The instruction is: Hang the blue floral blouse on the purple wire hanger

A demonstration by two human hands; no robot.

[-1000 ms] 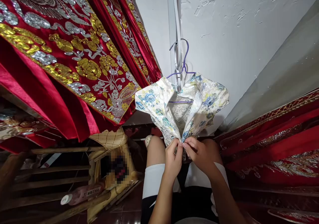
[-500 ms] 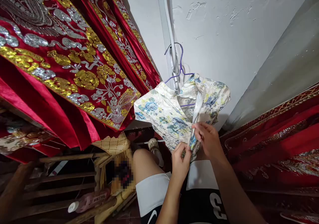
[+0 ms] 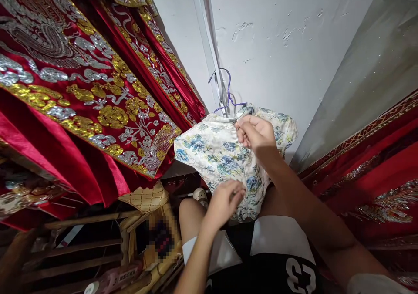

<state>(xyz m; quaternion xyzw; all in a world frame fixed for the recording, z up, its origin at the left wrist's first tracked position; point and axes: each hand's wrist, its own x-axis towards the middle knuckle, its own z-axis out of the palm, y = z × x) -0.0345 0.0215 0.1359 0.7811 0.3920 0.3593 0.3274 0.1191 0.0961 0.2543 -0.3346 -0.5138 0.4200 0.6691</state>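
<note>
A short-sleeved floral blouse (image 3: 218, 154), cream with blue and green flowers, hangs on a purple wire hanger (image 3: 229, 91). Its front edges meet along a line running from collar to hem. At the collar, my right hand (image 3: 256, 133) pinches with thumb and forefinger at the top of the front zipper; the zipper pull itself is hidden by the fingers. Lower down, my left hand (image 3: 225, 202) hovers by the front of the blouse, fingers loosely curled and thumb apart, with no cloth visibly gripped. The blouse's lower part reaches down between my knees.
Red sequined garments (image 3: 114, 115) hang at the left, and more red cloth (image 3: 369, 180) lies along the right. Below left are a bamboo seat (image 3: 81, 237) and a pink bottle (image 3: 114, 281). Behind the hanger are a white wall (image 3: 277, 54) and a pale vertical strap (image 3: 205, 28).
My right hand has travelled up the blouse front to the collar, and the gaping front has closed. My left hand has shifted slightly left and loosened from the lower front edge.
</note>
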